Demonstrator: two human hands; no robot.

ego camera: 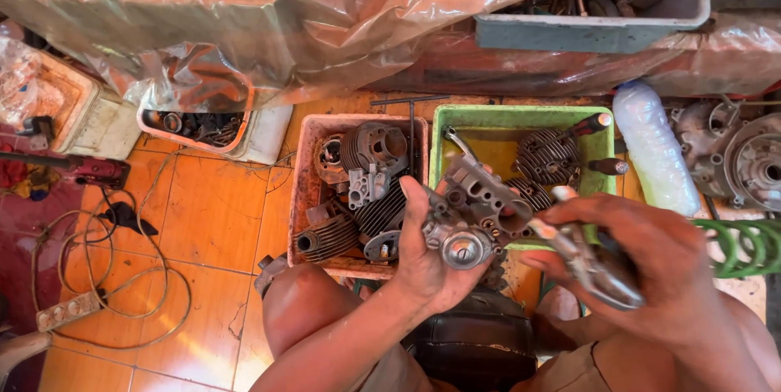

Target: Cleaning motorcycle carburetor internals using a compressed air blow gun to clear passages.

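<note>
1. Left hand (423,266) cradles the carburettor (476,213) from beneath, above the pink tray (303,197).
2. Right hand (651,270) is closed around pliers (582,258), tips at the carburettor body.
3. Judged: cast metal, rigid, fairly heavy, probably oily; grip the body, not protruding fittings.

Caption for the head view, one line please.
Left hand holds a grey metal carburettor while right hand brings pliers to it, above pink tray and green tray.

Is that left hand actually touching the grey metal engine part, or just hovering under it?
Touching. The head view shows the left hand cupped under the grey metal engine part, thumb pressed up its side, no gap between them.
</note>
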